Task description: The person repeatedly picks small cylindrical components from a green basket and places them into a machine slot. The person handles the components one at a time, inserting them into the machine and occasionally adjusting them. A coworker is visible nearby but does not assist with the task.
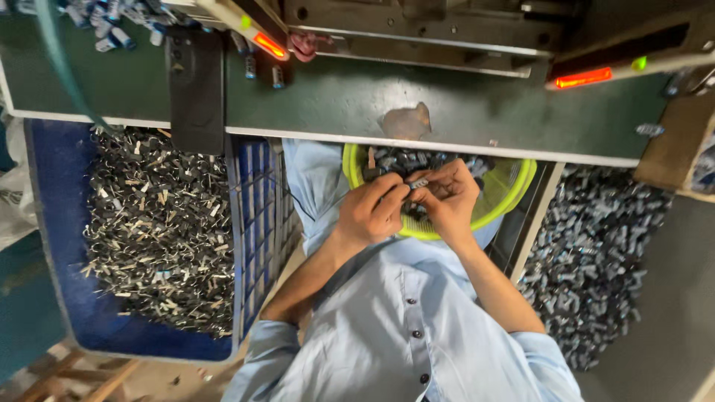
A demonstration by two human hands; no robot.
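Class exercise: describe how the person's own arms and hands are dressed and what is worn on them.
Both hands, left hand and right hand, are bare, without gloves. The forearms are uncovered: the sleeves of a light blue shirt with dark buttons are rolled up to about the elbows.

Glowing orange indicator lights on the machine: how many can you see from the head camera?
2. One glowing orange light bar sits upper left of centre, above the green bench edge; the other is at upper right. More may be hidden outside the frame.
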